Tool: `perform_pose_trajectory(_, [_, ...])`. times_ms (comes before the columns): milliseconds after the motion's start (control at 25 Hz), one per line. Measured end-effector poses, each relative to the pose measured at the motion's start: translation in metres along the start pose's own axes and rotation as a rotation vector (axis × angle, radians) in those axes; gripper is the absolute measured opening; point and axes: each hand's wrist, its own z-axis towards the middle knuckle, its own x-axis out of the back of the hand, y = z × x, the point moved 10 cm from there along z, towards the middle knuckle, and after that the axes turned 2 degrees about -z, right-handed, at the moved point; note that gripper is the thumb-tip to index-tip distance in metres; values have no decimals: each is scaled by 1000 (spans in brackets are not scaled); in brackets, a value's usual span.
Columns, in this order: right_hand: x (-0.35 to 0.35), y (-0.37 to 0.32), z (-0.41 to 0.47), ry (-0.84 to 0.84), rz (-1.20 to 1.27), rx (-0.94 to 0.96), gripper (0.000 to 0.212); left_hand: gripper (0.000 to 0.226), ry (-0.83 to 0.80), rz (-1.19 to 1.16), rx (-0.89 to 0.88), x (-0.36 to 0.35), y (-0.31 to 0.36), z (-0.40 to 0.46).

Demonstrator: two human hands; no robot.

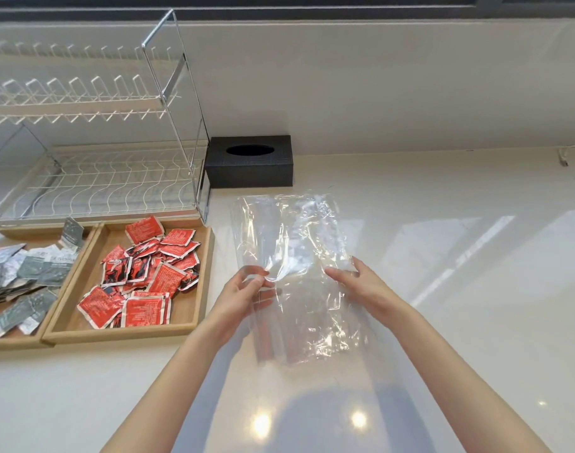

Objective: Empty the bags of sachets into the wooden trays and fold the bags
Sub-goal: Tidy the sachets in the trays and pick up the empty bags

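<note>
two hands are on the work now. our left hand (246,287) pinches the left edge of the clear plastic bag (292,256) between thumb and curled fingers. our right hand (354,277) meets the right side of the bag with fingers mostly straight; if the thumb also grips the film, we cannot tell, because the plastic hides it. the bag looks empty and hangs flat between the hands, above the white counter (443,223), its far end toward the black tissue box (249,161).

we judge that emptying is done and folding is the step now. to do it well, we should first lay the bag flat on the counter and press the air out, because such thin film is slippery and springs back. then we fold edge to edge and press each crease with flat fingers.

to the left, the wooden tray (194,289) holds the red sachets (145,273), and touching its left side is a second tray (18,343) with grey sachets (27,269). behind them stands a wire dish rack (93,178).
</note>
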Motion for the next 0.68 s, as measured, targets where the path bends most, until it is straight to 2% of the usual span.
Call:
perform_pose_trajectory(80, [-13, 7, -1, -134, 232, -61, 69, 16, -38, -5, -8, 0, 1, 1])
perform_pose_trajectory(200, [-21, 12, -4, -233, 314, -62, 39, 15, -37, 21, -10, 3, 3, 2])
perform_pose_trajectory(400, [8, 13, 2, -23, 287, -16, 33, 16, 55, 142, -32, 11, 15, 3])
perform_pose_trajectory(560, [19, 3, -2, 47, 250, 23, 21, 12, 81, 148, -9, 9, 18, 0])
perform_pose_trajectory(680, [24, -8, -11, 62, 247, 61, 9, 21, 87, 124, 1, 9, 21, -5])
